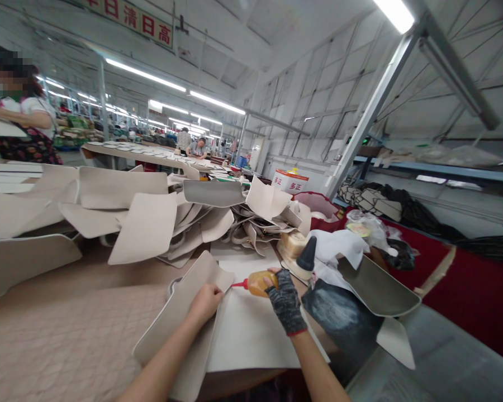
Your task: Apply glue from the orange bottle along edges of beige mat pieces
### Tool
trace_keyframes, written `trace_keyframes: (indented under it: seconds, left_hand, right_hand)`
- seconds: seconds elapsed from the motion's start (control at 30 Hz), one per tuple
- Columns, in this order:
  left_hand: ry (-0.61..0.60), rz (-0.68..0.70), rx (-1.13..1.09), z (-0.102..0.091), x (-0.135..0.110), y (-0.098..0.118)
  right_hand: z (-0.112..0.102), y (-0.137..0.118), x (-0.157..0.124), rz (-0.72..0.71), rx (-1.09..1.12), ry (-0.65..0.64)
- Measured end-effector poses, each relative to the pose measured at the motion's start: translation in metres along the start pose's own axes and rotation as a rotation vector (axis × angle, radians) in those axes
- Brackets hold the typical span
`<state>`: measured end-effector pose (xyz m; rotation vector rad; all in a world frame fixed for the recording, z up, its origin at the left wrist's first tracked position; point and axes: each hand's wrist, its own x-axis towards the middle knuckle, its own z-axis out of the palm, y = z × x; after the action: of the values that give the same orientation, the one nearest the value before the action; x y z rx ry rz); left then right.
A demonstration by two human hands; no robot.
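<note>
My right hand (pixel 284 301), in a dark knitted glove, is closed round a small yellow squeeze bottle (pixel 257 283) with a red nozzle that points left. The nozzle tip is at the edge of a beige cut leather piece (pixel 180 312) lying on the table. My bare left hand (pixel 204 303) presses down on that piece, fingers curled over its edge. Under both lies a white sheet (pixel 251 335). A black-capped bottle (pixel 307 258) stands just behind my right hand.
A heap of several beige cut pieces (pixel 151 218) covers the table behind. A quilted beige mat (pixel 58 335) lies at left. A dark grey piece (pixel 373 285) and red cloth (pixel 465 285) are at right. A person (pixel 20 120) stands far left; others work in the distance.
</note>
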<state>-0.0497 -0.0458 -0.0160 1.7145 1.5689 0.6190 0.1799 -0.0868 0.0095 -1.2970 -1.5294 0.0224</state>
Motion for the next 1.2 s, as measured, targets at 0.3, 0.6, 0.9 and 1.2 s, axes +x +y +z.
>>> trace_keyframes:
  seconds: [0.3,0.6,0.9,1.2]
  left_hand:
    - [-0.004,0.006,0.007,-0.002,-0.003,0.003]
    - [0.0,0.005,0.019,0.0,0.0,-0.001]
    - [0.008,0.021,0.024,0.0,0.002,-0.001]
    - [0.009,0.035,0.039,0.0,-0.001,0.002]
  right_hand:
    - [-0.002,0.002,0.005,0.047,-0.021,-0.018]
    - [-0.003,-0.002,0.006,0.118,0.005,-0.048]
    - [-0.008,-0.011,-0.004,0.166,0.007,-0.085]
    - [-0.011,-0.014,-0.015,0.234,0.038,-0.097]
